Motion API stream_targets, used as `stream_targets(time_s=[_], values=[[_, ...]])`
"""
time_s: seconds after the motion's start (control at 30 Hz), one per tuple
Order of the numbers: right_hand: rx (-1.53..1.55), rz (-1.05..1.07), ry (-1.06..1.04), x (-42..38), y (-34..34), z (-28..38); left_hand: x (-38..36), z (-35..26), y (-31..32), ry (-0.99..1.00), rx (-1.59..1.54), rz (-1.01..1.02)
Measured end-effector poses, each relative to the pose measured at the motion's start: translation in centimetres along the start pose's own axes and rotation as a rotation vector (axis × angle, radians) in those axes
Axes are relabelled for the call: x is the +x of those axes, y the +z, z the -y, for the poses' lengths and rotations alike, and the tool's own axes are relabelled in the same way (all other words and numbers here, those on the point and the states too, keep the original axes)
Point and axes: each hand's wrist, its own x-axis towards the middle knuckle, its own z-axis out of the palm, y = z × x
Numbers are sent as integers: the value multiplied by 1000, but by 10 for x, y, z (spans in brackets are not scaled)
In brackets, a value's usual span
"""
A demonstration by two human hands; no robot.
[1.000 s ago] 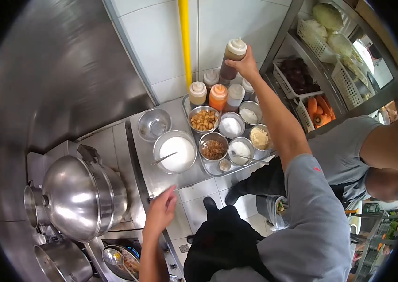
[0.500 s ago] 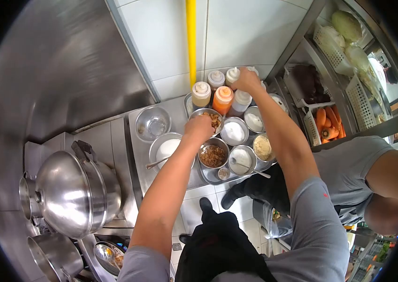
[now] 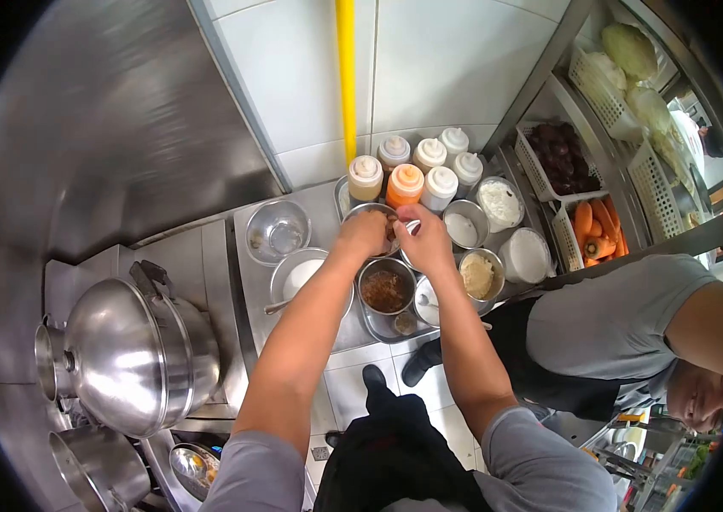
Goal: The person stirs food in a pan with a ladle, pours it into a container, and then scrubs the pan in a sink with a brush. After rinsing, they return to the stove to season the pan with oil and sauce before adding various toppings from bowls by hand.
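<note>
Both hands meet over a metal bowl (image 3: 367,207) that held brown chunks a moment ago; the hands now hide most of it. My left hand (image 3: 363,234) reaches into this bowl with its fingers curled together. My right hand (image 3: 426,242) is bent in from the right, its fingertips pinched close to the left ones. What either hand grips is too hidden to make out. Just nearer to me stands a metal bowl of brown crumbly bits (image 3: 384,291). Behind the hands is an orange squeeze bottle (image 3: 405,185), with a white-capped bottle (image 3: 440,189) beside it.
Several more squeeze bottles and bowls of white powder (image 3: 462,229) crowd the tray. On the left are an empty-looking steel bowl (image 3: 278,227) and a large domed pot (image 3: 135,352). Baskets of carrots (image 3: 598,227) line the right shelf. A co-worker (image 3: 609,333) stands at right.
My right hand has come down from the back bottles to the bowl beside my left hand. My left hand stays at the bowl. The co-worker has shifted.
</note>
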Motion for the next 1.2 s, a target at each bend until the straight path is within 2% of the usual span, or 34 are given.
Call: stream_targets(time_s=[0.07, 0.13, 0.2, 0.27, 0.33, 0.43, 0.5, 0.63, 0.8, 0.9, 1.03, 1.2], values=[[-15, 23, 12, -5, 2, -5, 10, 6, -4, -41, -32, 74], [-81, 53, -29, -8, 3, -10, 13, 18, -7, 15, -61, 54], [-143, 65, -39, -10, 10, -20, 14, 23, -7, 81, 33, 174], [-207, 73, -57, -7, 12, -17, 16, 21, -10, 68, 79, 222], [-257, 139, 121, -8, 12, -14, 11, 11, -16, 60, 127, 277], [-313, 117, 58, -12, 24, -33, -5, -2, -30, -7, 240, 282], [-252, 126, 107, -12, 22, -29, 6, 8, -16, 113, 247, 415], [-111, 137, 242, -10, 24, -26, 9, 8, -17, 183, 210, 456], [-55, 110, 236, -10, 32, -39, 10, 13, -17, 239, 114, 460], [-44, 98, 227, -11, 34, -42, 15, 13, -18, 217, 112, 563], [-52, 92, 232, -11, 36, -39, 17, 7, -19, 200, 144, 598], [-52, 90, 235, -12, 36, -38, 32, 15, 0, 79, 240, 633]])
